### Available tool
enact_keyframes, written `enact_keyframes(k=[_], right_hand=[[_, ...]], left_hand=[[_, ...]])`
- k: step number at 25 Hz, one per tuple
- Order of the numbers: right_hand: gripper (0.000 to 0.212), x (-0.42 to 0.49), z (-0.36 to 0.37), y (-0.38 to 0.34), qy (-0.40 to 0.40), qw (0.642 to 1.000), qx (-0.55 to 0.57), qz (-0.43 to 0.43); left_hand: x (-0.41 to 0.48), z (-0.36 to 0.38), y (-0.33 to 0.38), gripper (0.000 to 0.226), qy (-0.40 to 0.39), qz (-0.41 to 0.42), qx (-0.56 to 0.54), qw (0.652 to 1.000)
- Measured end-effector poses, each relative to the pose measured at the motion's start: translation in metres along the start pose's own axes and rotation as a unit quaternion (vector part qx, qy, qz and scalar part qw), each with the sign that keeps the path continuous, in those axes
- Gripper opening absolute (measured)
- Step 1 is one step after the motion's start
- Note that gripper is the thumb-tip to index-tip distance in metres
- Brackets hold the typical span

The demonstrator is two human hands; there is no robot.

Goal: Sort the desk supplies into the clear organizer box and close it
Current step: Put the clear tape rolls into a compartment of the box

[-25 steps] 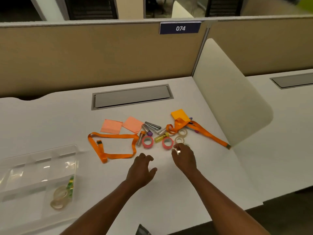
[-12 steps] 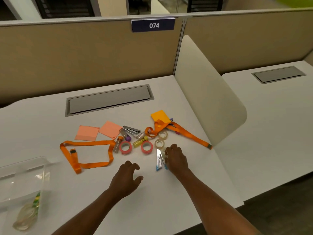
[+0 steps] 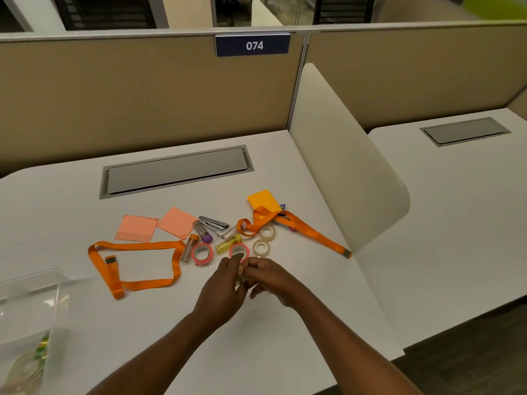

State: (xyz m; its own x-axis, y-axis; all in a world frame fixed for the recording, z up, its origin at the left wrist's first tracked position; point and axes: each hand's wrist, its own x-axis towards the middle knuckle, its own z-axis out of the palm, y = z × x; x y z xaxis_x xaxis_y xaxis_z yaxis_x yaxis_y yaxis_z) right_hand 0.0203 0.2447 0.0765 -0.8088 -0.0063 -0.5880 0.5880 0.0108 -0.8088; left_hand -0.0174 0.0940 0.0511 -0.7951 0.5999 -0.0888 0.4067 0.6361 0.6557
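My left hand [image 3: 225, 286] and my right hand [image 3: 273, 277] meet over the desk and pinch a small item [image 3: 241, 271] between their fingertips; most of it is hidden. Just beyond the fingers lies a pink tape roll [image 3: 239, 250], with a second pink roll [image 3: 202, 253] to its left. Two clear tape rolls [image 3: 267, 231] [image 3: 261, 247] sit to the right. Small tubes [image 3: 226, 244], a staple block [image 3: 214, 222], pink sticky notes [image 3: 137, 228] and an orange pad [image 3: 263, 199] lie behind. The clear organizer box [image 3: 34, 303] stands open at the lower left, holding tape rolls.
Two orange lanyards [image 3: 137, 246] [image 3: 308, 232] sprawl across the white desk [image 3: 285, 337]. A curved white divider [image 3: 342, 172] stands at the right. A grey cable hatch [image 3: 176, 171] sits at the back, in front of the tan partition wall.
My right hand lifted a small silver-and-blue stapler-like item off the desk. My left hand moved right to join it, and both now pinch it together.
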Motion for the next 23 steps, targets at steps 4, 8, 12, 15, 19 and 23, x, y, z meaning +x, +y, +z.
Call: enact_keyframes(k=[4, 8, 12, 15, 19, 23], right_hand=[[0.035, 0.015, -0.013, -0.001, 0.144, 0.985, -0.091, -0.017], [0.048, 0.040, -0.034, 0.016, 0.267, 0.858, -0.437, -0.040], [0.051, 0.063, -0.027, 0.034, 0.259, 0.811, -0.523, -0.040], [0.046, 0.072, -0.015, 0.036, 0.267, 0.798, -0.537, -0.053], [0.045, 0.079, 0.005, 0.034, 0.265, 0.783, -0.558, -0.075], [0.054, 0.065, 0.022, 0.017, 0.315, 0.822, -0.467, -0.088]], left_hand=[[0.003, -0.001, -0.004, 0.056, 0.015, -0.037, 0.031, 0.999], [-0.006, 0.000, -0.014, 0.056, -0.035, -0.083, 0.055, 0.994], [-0.015, 0.001, -0.022, 0.054, -0.042, -0.102, 0.049, 0.993], [-0.020, -0.002, -0.027, 0.054, -0.041, -0.108, 0.051, 0.992], [-0.028, -0.010, -0.032, 0.056, -0.034, -0.121, 0.038, 0.991], [-0.044, -0.030, -0.042, 0.055, -0.014, -0.154, -0.008, 0.988]])
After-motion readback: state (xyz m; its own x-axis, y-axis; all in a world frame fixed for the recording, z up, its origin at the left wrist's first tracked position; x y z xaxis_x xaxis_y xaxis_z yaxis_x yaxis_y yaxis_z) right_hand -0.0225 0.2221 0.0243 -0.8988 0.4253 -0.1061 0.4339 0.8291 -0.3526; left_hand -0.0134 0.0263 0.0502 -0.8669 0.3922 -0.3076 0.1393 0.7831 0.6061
